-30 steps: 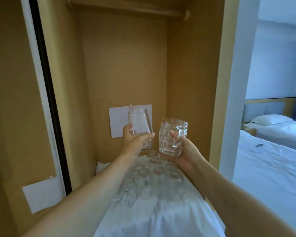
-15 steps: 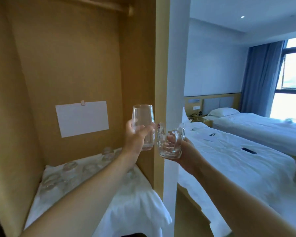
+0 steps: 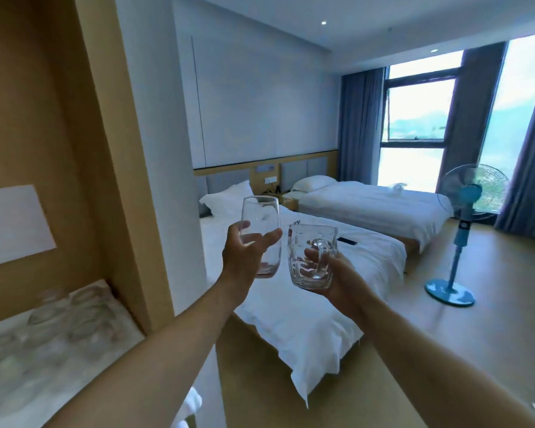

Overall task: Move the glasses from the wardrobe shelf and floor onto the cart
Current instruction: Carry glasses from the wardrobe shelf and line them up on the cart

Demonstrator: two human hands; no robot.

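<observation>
While your left hand (image 3: 244, 257) grips the tall glass (image 3: 261, 234) and your right hand (image 3: 337, 281) holds the mug (image 3: 312, 257) mid-frame, these 2 nearly touch; any jolt could chip them.

Both bare forearms reach forward and up from the lower edge of the view, converging toward the middle. The left hand (image 3: 244, 257) has its thumb and fingers curled round a tumbler (image 3: 261, 234), thumb on the near side. The right hand (image 3: 337, 279) sits slightly lower, palm up, fingers hooked through the handle of a mug (image 3: 311, 256). The two hands are near each other, not touching.
</observation>
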